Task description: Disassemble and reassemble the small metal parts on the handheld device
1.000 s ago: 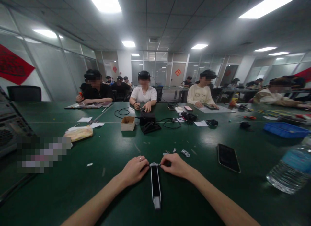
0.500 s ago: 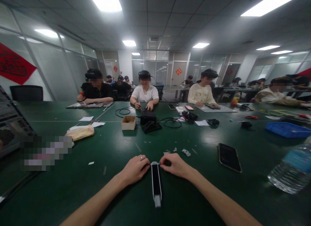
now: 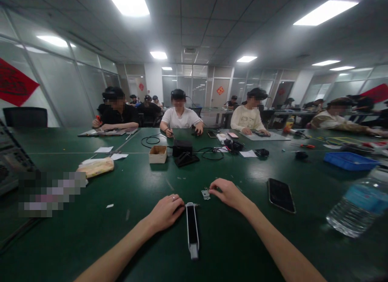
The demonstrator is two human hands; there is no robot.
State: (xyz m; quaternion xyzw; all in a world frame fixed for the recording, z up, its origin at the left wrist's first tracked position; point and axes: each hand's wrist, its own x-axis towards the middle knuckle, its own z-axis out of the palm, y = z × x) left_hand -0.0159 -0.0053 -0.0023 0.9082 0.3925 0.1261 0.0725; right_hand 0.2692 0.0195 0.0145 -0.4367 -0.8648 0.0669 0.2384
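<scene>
A long black and white bar-shaped device (image 3: 192, 229) lies on the green table (image 3: 91, 233) right in front of me. My left hand (image 3: 166, 211), with a ring on one finger, curls against the bar's far end and holds it. My right hand (image 3: 228, 193) is off the bar and further out on the table, its fingertips pinched by a small metal bracket (image 3: 206, 194). Whether those fingers grip anything is hidden.
A black phone (image 3: 281, 195) lies to the right, and a water bottle (image 3: 354, 209) lies on its side at the far right. A cardboard box (image 3: 158, 154), black gear with cables (image 3: 183, 151) and a blue tray (image 3: 348, 161) sit further off. Several people sit across the table.
My right hand left the far end of the bar and moved forward and right to the small metal parts. My left hand stayed on the bar.
</scene>
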